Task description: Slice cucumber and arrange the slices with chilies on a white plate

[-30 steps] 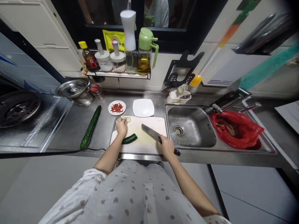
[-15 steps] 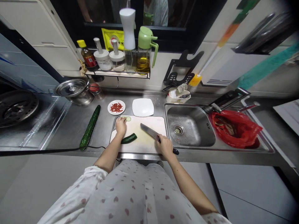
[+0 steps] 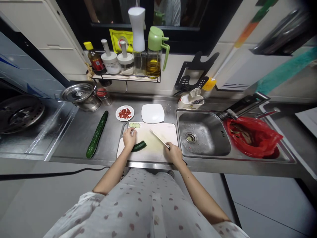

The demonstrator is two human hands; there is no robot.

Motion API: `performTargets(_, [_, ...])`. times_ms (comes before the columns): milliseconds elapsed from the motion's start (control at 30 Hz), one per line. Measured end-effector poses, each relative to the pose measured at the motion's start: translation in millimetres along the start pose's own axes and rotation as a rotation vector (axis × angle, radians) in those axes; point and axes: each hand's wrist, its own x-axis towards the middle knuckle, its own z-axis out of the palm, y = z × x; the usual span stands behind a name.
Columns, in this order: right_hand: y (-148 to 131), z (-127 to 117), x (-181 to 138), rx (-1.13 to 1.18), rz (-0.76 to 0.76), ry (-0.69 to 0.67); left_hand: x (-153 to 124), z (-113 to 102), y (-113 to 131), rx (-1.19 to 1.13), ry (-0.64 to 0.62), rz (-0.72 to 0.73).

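A cutting board (image 3: 158, 152) lies in front of me on the steel counter. My right hand (image 3: 174, 153) grips a kitchen knife (image 3: 158, 137) by its black handle, the blade turned edge-on and pointing up and left over the board. My left hand (image 3: 129, 138) is over the board's left part, empty, its fingers loosely curved and apart. Just beyond its fingertips lie a few thin cucumber slices (image 3: 137, 125). A cut piece of cucumber (image 3: 139, 145) rests just right of my left wrist, which hides its near end.
Left of the board lies a whole cucumber (image 3: 97, 135). Behind are a plate of chopped red pieces (image 3: 125, 113) and a white plate (image 3: 153, 113). A sink (image 3: 203, 132) and a red plastic bag (image 3: 252, 137) are on the right, a lidded pot (image 3: 80, 97) back left.
My left hand has drawn back from the cucumber slices toward me, leaving them in plain view. The knife blade has turned from showing its flat side to edge-on.
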Motion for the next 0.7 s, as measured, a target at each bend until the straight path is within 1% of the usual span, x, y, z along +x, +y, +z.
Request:
performTargets(133, [-8,1,2,-0.011,-0.035,-0.052,-20,-6,-5,-0.049,-0.084,0.094])
performTargets(267, [-19,0,0,-0.034,-0.104,-0.106,-38,-12,-8,-0.064,-0.171,0.232])
performTargets(367, [-29,1,-2,-0.046,-0.162,-0.135,-48,-16,-7,-0.053,-0.214,0.328])
performTargets(533, [-43,1,-7,-0.07,-0.264,-0.156,-59,-14,-7,-0.05,-0.241,0.43])
performTargets(700, [-51,0,-12,-0.058,-0.31,-0.166,-66,-7,-7,-0.079,-0.227,0.443])
